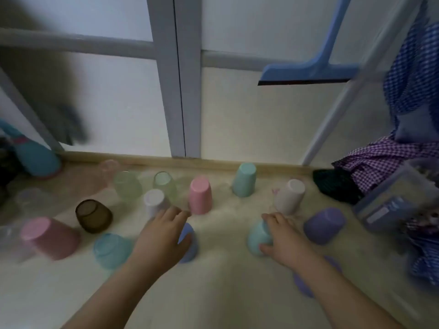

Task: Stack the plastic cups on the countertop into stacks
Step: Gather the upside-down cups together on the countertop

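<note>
Several plastic cups stand upside down on the beige countertop (225, 293). My left hand (161, 236) wraps around a blue cup (188, 245) near the middle. My right hand (282, 241) grips a mint cup (257, 238) from its right side. Behind them stand a pink cup (200, 194), a teal cup (244, 179), a cream cup (290, 195) and a white cup (154, 201). A purple cup (324, 225) sits right of my right hand. At the left are a dark brown cup (93, 216), a large pink cup (50, 237) and a light blue cup (111, 250). The frame is blurred.
Pale green clear cups (128, 185) stand near the back ledge. A blue squeegee (308, 72) leans on the window. Checked cloths (384, 162) and a clear box (389, 205) crowd the right side. A teal bottle (35, 155) lies at the far left.
</note>
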A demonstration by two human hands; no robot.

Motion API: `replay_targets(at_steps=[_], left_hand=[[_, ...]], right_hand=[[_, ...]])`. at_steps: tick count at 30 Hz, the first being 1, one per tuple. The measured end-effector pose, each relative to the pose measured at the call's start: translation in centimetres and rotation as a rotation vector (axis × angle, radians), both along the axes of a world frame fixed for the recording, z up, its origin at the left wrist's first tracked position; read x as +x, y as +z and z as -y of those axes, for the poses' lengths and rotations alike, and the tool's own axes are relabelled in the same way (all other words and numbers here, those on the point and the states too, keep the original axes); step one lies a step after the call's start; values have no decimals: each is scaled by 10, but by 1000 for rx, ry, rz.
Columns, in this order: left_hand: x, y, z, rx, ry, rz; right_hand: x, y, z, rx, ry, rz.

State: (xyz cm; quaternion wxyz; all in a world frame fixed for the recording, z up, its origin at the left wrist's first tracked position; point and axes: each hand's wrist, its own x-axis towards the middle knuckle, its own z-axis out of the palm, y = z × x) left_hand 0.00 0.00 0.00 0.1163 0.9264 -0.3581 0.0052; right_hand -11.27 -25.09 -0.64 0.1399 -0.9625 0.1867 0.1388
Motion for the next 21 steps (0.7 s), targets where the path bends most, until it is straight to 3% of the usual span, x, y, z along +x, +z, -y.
replay_targets(at_steps=[11, 18, 21], left_hand=[[-7, 2, -7, 27, 33, -20], [-1, 15, -27, 38, 84, -3], [4, 25, -41, 28, 122, -1]], right_hand=[[7, -15, -2, 52, -34, 14], [35, 46, -31, 43, 84, 200], [53, 74, -58, 138, 162, 295]])
